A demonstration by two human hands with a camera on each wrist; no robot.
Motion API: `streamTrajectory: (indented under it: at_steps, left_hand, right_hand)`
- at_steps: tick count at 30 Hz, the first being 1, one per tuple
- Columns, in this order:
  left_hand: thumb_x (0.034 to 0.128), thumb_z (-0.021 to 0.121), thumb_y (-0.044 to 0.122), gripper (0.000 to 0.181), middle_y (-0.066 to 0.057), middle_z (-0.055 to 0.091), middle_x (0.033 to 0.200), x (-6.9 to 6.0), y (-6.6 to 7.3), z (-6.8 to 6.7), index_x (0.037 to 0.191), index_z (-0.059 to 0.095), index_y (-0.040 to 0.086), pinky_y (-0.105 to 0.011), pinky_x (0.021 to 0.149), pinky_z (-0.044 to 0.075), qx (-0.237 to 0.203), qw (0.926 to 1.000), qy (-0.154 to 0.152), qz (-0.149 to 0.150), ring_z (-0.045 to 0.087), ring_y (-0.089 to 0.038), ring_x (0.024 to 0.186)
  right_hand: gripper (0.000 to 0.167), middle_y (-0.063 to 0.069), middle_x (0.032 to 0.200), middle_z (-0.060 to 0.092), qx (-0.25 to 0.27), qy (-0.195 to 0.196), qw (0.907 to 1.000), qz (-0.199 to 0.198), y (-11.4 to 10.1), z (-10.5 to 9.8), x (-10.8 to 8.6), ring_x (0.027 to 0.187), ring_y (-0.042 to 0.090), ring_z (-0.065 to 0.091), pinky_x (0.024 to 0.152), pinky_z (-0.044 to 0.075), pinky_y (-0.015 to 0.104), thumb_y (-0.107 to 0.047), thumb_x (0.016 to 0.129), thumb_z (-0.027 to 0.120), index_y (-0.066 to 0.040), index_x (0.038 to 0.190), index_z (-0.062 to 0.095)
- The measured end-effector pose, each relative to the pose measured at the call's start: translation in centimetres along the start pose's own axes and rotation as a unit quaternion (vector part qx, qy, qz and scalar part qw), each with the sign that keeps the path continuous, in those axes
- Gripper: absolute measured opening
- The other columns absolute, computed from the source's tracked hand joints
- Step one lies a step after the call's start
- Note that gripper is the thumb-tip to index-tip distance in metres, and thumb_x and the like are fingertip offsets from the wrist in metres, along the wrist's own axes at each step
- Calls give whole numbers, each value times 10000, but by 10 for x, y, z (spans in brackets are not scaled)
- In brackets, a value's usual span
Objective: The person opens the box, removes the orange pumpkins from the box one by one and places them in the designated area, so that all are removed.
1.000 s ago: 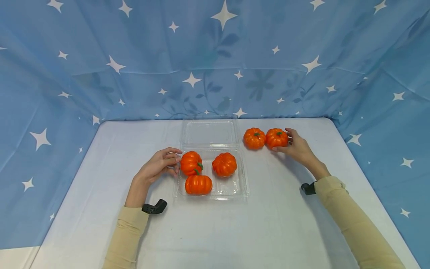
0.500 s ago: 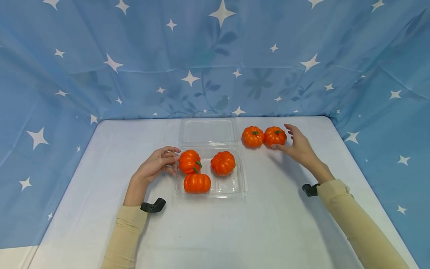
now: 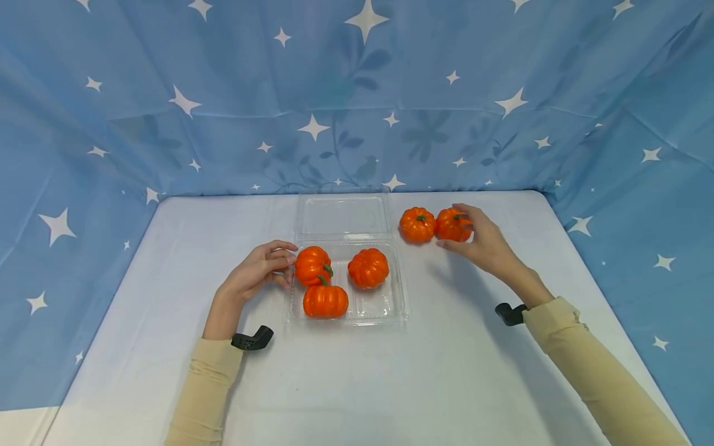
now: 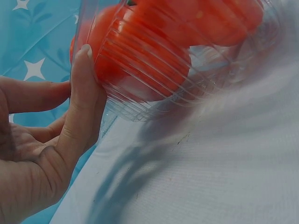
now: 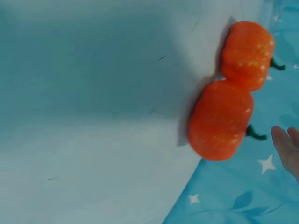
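Note:
A clear plastic container [image 3: 393, 297] holds three orange pumpkins: one [image 3: 313, 265] at its left, one [image 3: 326, 301] at the lower left, and one [image 3: 369, 268] at the right. My left hand [image 3: 253, 272] pinches the container's left edge; the left wrist view shows the thumb and a finger of that hand [image 4: 60, 121] at the clear wall [image 4: 135, 109]. Beyond the container, two more pumpkins touch, a left one [image 3: 417, 225] and a right one [image 3: 453, 225]. My right hand [image 3: 485, 244] is spread around the right one, its fingers above it, apart from the pumpkin [image 5: 220, 120] in the right wrist view.
The container's clear lid [image 3: 344, 217] lies folded back toward the far edge of the white table [image 3: 357, 378]. A blue curtain [image 3: 234, 80] with white stars hangs behind and at both sides.
My right hand first drew back slightly from the right pumpkin, then moved left over it. The left hand stays at the container. The whole view has shifted slightly.

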State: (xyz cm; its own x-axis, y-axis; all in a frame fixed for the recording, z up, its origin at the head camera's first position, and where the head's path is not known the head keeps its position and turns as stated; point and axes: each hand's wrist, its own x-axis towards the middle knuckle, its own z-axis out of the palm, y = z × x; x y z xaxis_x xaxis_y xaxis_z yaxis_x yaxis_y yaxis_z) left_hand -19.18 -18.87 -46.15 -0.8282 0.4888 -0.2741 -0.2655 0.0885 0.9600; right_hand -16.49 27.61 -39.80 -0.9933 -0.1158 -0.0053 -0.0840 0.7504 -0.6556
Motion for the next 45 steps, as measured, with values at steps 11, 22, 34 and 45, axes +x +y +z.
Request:
streamTrajectory:
  at_steps: [11, 22, 34, 45]
  left_hand:
    - [1060, 543, 101, 411, -75, 624, 859, 2, 3, 0, 1417, 417, -59, -309, 616, 616, -8, 10000, 3, -62, 632, -185, 656]
    - [1053, 561, 104, 431, -76, 617, 885, 1, 3, -3, 1418, 417, -73, -310, 618, 619, 8, 9999, 77, -67, 635, -182, 660]
    - [1043, 572, 98, 426, -74, 630, 876, 0, 2, -1, 1408, 431, -68, -300, 608, 618, 32, 9999, 122, -35, 638, -173, 656]
    - [1043, 575, 101, 431, -74, 630, 869, 0, 2, 1, 1412, 426, -65, -295, 609, 614, 25, 9999, 114, -94, 632, -174, 655]
  right_hand:
    - [800, 249, 1502, 470, 163, -319, 9976, -586, -28, 14, -4, 1346, 449, 503, 1082, 470, 620, -224, 872, 844, 26, 1502, 420]
    - [787, 217, 1457, 554, 66, -1109, 9896, -909, -57, 34, -2, 1304, 394, 583, 1071, 503, 564, -279, 869, 847, 19, 1481, 452]
    - [691, 224, 1445, 560, 96, -1797, 9760, -1226, -76, 50, 7, 1275, 416, 605, 1053, 522, 552, -151, 876, 819, 27, 1456, 489]
    - [716, 173, 1443, 569, -331, -2277, 9672, -1080, -83, 67, 11, 1296, 345, 576, 1091, 507, 505, -206, 894, 805, 35, 1475, 462]
